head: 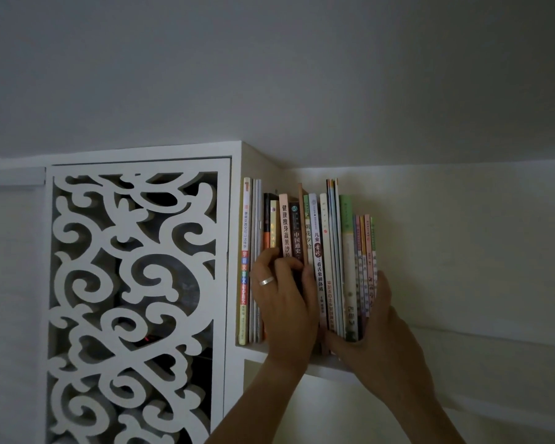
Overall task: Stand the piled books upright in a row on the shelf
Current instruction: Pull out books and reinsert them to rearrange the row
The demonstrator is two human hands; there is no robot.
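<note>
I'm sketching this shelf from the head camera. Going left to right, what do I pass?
Carved white lattice panel → tall book with a red-lettered spine → left hand on the middle books → pale green book → right hand bracing the row's right end → bare wall.

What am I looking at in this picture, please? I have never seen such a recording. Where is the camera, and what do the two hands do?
There is no machine here. A person wears one camera on the head, so you see that person's own two bare hands from behind, reaching up.

A row of upright paperback books stands on a white wall shelf, beside a white cabinet door with carved scroll openings.

The left hand, wearing a silver ring, has its fingers curled over the spines in the middle of the row. The right hand presses flat against the right end of the row, apparently bracing it. Neither hand lifts a book.
</note>
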